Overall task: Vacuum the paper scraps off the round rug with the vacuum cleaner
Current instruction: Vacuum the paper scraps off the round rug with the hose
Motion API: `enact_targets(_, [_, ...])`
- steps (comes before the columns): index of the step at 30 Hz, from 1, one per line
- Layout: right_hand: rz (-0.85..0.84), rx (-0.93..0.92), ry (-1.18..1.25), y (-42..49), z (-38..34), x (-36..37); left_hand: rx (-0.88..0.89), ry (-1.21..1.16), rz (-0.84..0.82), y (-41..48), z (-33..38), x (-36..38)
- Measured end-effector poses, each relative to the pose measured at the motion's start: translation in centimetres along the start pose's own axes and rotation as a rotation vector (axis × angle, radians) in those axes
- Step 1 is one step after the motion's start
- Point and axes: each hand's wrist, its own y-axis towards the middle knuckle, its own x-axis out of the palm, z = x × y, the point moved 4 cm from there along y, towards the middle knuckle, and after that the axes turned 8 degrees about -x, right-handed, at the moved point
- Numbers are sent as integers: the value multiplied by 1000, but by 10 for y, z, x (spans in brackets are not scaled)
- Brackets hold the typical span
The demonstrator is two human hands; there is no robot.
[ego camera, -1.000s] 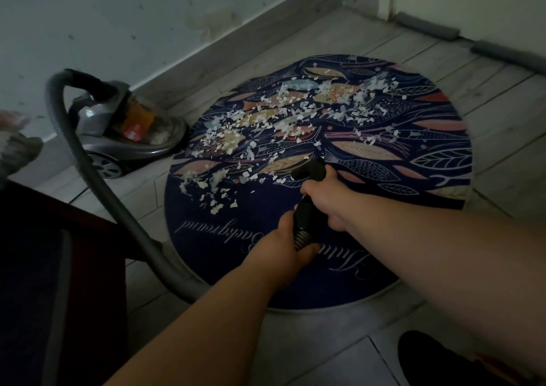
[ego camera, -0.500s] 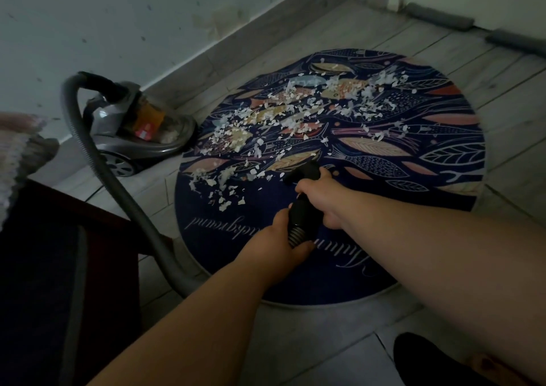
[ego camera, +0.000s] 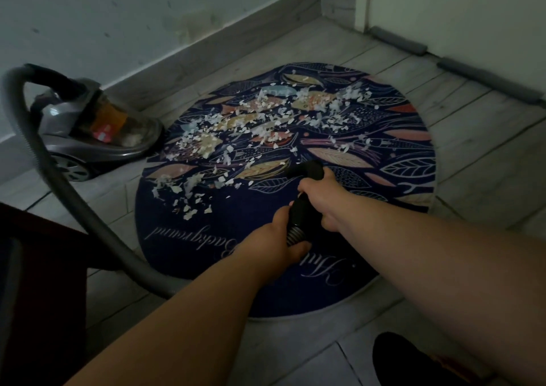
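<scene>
Both hands are wrapped tight around the black nozzle near the middle of the frame: the right hand grips the curved handle part up front, and the left hand holds the ribbed end just behind it. The tip points at the near edge of the paper scraps, which lie in a wide band across the upper half of the round rug, so basically nothing looks cleaned yet. The biggest risk is probably the rug itself. It looks thin, and strong suction could lift or bunch it and fling scraps onto the floor. The scraps are light too, so a fast swipe might just scatter them. The grey hose loops off to the left, past some dark furniture at lower left. Reaching for the far scraps could pull it taut and drag the vacuum cleaner at upper left onto the rug.
</scene>
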Motion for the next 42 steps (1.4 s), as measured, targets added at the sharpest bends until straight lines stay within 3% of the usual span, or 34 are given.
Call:
enact_targets(8, [91, -8, 64, 10, -3, -42, 121, -37, -21, 17, 33, 12])
enact_targets(20, [294, -30, -49, 4, -14, -100, 245, -24, -57, 31, 71, 20])
enact_targets(33, [385, -69, 129, 8, -20, -136, 290, 12, -74, 56, 109, 26])
enact_targets(42, [351, -116, 147, 18, -28, -135, 281, -54, -114, 67, 106, 27])
